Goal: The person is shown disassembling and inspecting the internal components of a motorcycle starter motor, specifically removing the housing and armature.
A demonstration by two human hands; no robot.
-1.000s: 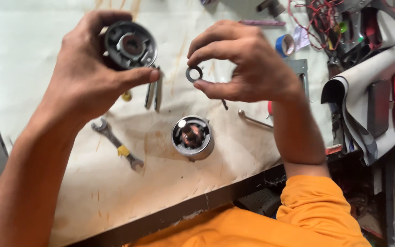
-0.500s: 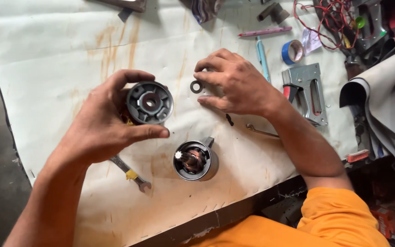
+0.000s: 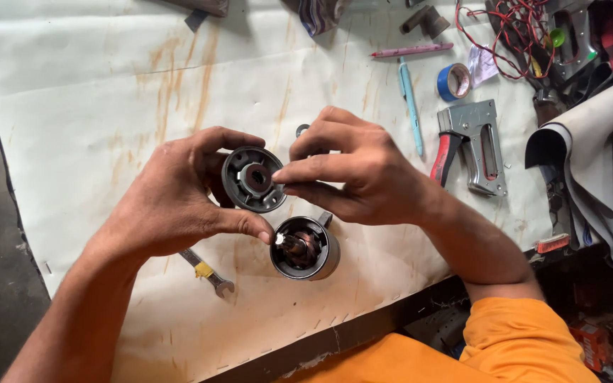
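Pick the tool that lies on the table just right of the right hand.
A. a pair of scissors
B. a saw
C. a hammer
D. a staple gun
D: a metal staple gun with a red-and-black handle lies on the table just past the right hand.

Tabletop (image 3: 72, 106) was covered with a pale sheet, rust-stained in streaks, stapled along the near edge. Lying directly on it: a round motor housing (image 3: 305, 248) near the front edge, open end up, armature visible inside; a small wrench (image 3: 206, 272) with a yellow band just left of it, partly hidden. Toward the right: a grey staple gun (image 3: 478, 145) with a red handle, a roll of blue tape (image 3: 453, 81), a light-blue pen (image 3: 410, 103), and a pink pen (image 3: 411, 50) further back. Red wires (image 3: 506, 28) tangled at the far right corner. Grey folded material (image 3: 590, 156) overlapped the right edge.
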